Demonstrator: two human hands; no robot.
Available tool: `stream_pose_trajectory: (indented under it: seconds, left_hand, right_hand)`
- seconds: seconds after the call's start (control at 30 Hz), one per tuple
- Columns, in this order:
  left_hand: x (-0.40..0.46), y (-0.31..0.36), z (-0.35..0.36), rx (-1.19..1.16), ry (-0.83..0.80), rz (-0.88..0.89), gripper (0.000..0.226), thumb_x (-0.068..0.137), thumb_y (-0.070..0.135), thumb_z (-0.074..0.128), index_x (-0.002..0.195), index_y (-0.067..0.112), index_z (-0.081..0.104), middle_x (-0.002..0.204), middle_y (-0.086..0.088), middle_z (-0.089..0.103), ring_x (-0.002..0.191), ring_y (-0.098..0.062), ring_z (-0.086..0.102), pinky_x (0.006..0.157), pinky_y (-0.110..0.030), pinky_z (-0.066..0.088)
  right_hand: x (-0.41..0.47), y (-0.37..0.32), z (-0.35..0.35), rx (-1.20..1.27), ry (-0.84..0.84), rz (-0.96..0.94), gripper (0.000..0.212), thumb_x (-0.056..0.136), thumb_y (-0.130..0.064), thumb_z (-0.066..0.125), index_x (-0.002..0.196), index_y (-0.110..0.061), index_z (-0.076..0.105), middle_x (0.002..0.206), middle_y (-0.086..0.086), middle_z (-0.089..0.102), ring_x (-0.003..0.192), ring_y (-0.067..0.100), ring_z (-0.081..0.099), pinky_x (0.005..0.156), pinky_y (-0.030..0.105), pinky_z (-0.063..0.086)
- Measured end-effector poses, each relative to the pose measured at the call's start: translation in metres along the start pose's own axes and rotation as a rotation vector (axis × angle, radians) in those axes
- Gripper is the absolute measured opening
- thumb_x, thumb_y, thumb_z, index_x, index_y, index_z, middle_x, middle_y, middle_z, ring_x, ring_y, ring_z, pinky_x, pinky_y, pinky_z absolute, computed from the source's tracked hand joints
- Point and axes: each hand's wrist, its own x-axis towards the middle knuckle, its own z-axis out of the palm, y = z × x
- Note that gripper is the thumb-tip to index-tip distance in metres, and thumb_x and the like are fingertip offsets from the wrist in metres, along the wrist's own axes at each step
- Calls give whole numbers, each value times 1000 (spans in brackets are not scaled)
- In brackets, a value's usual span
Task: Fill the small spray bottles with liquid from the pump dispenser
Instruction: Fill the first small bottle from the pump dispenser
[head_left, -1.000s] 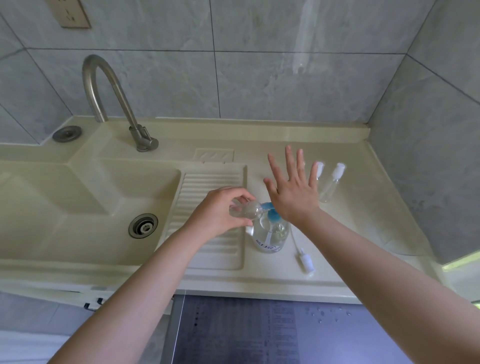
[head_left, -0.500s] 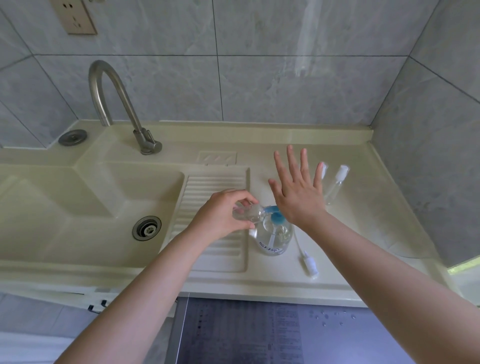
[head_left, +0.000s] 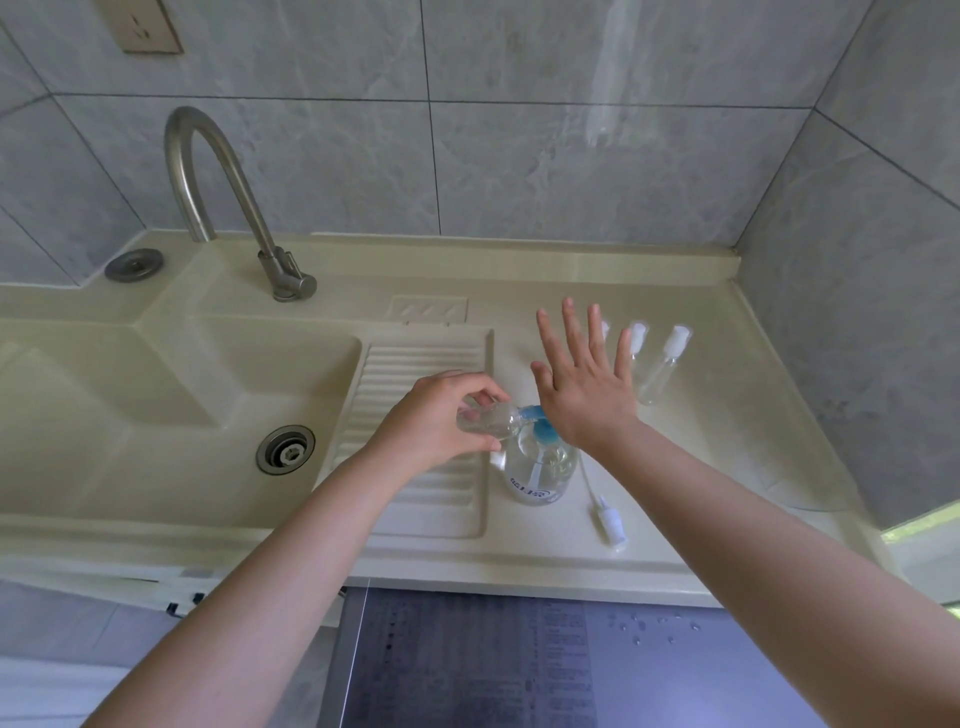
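The left hand (head_left: 434, 415) is gripping an uncapped small spray bottle (head_left: 485, 420), fingers and thumb curled round its body, and is holding it nearly on its side: the long axis is running left to right, with the open neck pointing right and meeting the blue spout (head_left: 530, 414) of the pump dispenser (head_left: 540, 462). The right hand (head_left: 584, 387) is lying flat with fingers straight and spread, its palm sitting over the blue pump head, grasping nothing. Judging by this, the next press is turning on the neck staying lined up with the spout; the right hand is the nearer one to the pump head.

The dispenser is standing upright on the cream counter (head_left: 675, 519), just right of the ribbed drainboard (head_left: 415, 395). A detached sprayer top (head_left: 612, 525) with its dip tube is lying near the dispenser's right side. Capped spray bottles (head_left: 662, 366) are lying beyond the right hand, caps pointing towards the wall.

The dispenser is carrying a label with blue lettering, too small to read. No other writing is showing legibly.
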Motion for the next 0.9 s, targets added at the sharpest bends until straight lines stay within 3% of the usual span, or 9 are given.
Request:
stream_pose_trajectory:
  seconds: [0.17,0.37,0.5,0.67,0.9]
  left_hand:
    - [2,-2,0,-7,4,-2,48,64,21,90,104,37,69,103,15,65,90,-7,66,86,-27,53]
    - [3,-5,1,1,-8,1,49,63,22,91,105,36,69,102,14,66,89,-6,67,83,-24,53]
    - [4,-4,0,9,-2,-1,49,63,24,91,103,39,68,102,17,65,89,-3,66,84,-30,54]
    - [4,-6,0,5,-7,-2,50,62,24,91,103,40,68,100,18,66,87,-3,67,86,-35,55]
    - [3,-4,-2,13,-9,-3,48,63,24,91,102,40,67,101,18,66,89,-3,66,81,-25,52]
  right_hand:
    - [3,0,-11,30,15,8,60,106,-47,11,156,-35,-19,162,-5,-30,149,22,-30,115,52,-23]
    - [-5,0,1,74,-78,25,58,106,-43,12,157,-36,-18,163,-5,-29,149,21,-29,120,54,-16]
    - [3,3,-13,68,-66,30,61,105,-51,8,155,-35,-22,161,-4,-32,148,22,-31,118,53,-20]
    - [-3,1,-1,78,-92,40,57,107,-41,11,157,-36,-17,164,-3,-27,150,21,-28,120,55,-16]
    - [5,2,-12,3,-22,2,61,105,-48,10,155,-35,-21,161,-3,-32,149,23,-30,116,53,-21]
